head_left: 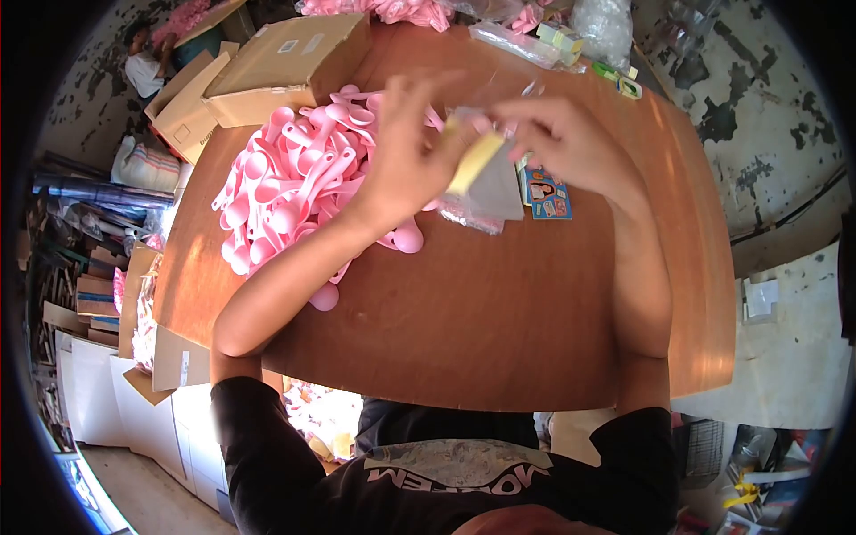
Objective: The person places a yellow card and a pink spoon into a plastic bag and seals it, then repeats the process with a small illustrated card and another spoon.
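My left hand [406,156] is raised over the table beside the pink spoons, its upper fingers smeared by motion. A blurred pale yellow strip [477,163] lies against its thumb side and seems gripped there. Facing it from the right, my right hand [566,143] has bent, blurred fingers close to the strip; whether they pinch anything cannot be made out. Clear plastic bags [486,209] lie flat below the hands. Blue printed cards [550,196] sit on the table just under my right hand. A large heap of pink plastic scoops [285,178] spreads left of my left hand.
A closed cardboard box [285,67] stands behind the heap. Pink items [383,11], plastic packaging [526,46] and a green tape dispenser [615,78] line the far edge of the brown table [464,330]. Another person [144,67] is at the far left.
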The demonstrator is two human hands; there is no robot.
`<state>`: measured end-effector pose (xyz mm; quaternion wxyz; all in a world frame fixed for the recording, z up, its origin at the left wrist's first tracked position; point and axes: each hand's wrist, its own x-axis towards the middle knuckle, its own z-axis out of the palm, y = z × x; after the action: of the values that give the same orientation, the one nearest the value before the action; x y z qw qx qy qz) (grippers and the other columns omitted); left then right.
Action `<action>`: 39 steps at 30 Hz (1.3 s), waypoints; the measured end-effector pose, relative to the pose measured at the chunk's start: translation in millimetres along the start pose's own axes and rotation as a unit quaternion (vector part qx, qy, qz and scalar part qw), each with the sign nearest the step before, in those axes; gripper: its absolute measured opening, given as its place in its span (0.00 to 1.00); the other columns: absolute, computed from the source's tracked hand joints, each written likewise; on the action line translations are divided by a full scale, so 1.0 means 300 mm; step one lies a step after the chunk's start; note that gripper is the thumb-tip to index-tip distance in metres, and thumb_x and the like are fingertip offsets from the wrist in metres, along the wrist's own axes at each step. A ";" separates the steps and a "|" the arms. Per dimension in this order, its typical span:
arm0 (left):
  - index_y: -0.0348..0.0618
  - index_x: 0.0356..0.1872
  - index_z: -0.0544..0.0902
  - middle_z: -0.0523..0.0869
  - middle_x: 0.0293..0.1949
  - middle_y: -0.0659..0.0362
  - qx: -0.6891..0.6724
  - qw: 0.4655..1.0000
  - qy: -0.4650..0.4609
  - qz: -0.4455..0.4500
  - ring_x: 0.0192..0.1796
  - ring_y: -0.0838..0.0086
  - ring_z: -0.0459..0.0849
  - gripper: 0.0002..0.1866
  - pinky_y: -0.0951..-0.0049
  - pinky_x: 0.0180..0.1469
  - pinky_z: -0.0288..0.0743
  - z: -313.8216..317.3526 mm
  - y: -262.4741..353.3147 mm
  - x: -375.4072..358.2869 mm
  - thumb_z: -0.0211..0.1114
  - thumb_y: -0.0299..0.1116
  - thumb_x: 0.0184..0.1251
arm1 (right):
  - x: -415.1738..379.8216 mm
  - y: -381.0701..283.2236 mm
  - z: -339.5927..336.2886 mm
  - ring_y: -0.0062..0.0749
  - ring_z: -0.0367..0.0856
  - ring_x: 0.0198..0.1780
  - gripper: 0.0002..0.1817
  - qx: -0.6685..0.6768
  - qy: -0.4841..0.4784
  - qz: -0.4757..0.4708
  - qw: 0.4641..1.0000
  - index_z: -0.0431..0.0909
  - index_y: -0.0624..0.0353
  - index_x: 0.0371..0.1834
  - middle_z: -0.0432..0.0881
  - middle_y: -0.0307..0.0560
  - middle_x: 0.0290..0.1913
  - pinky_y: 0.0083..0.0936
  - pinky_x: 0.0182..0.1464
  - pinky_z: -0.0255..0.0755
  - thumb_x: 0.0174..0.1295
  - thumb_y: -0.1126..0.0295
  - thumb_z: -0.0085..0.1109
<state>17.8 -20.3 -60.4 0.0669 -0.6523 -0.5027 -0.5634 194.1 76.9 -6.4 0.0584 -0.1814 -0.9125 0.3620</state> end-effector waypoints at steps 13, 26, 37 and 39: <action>0.27 0.60 0.60 0.75 0.50 0.42 -0.693 0.604 -0.047 -0.391 0.54 0.53 0.78 0.34 0.48 0.62 0.71 -0.082 -0.109 0.083 0.50 0.53 0.72 | 0.121 0.009 0.196 0.35 0.74 0.57 0.21 -0.391 0.330 -0.270 0.816 0.80 0.55 0.52 0.77 0.37 0.57 0.37 0.56 0.72 0.52 0.74 0.55; 0.30 0.61 0.57 0.69 0.54 0.41 -0.660 0.600 0.143 -0.430 0.56 0.52 0.74 0.24 0.49 0.58 0.77 -0.100 -0.319 0.087 0.50 0.35 0.72 | 0.205 0.063 0.217 0.38 0.75 0.58 0.22 -0.208 0.309 -0.262 0.890 0.80 0.53 0.54 0.78 0.42 0.58 0.39 0.56 0.72 0.54 0.78 0.54; 0.30 0.61 0.60 0.72 0.53 0.44 -0.636 0.597 0.205 -0.444 0.55 0.56 0.76 0.28 0.49 0.62 0.72 -0.125 -0.327 0.092 0.52 0.44 0.71 | 0.449 0.208 0.220 0.47 0.85 0.38 0.12 -0.335 0.202 0.103 0.915 0.86 0.56 0.34 0.86 0.54 0.33 0.36 0.43 0.76 0.53 0.63 0.58; 0.26 0.65 0.54 0.67 0.58 0.40 -0.645 0.602 0.197 -0.427 0.60 0.51 0.72 0.30 0.45 0.64 0.71 -0.120 -0.328 0.088 0.52 0.38 0.72 | 0.476 0.201 0.231 0.47 0.85 0.36 0.12 -0.336 0.199 0.128 0.912 0.86 0.57 0.32 0.85 0.55 0.31 0.36 0.40 0.76 0.53 0.63 0.58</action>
<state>-82.0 19.4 -73.5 -0.5221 -0.1105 -0.2049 -0.8205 62.5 126.4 -101.6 0.1281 -0.3738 -0.9186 -0.0050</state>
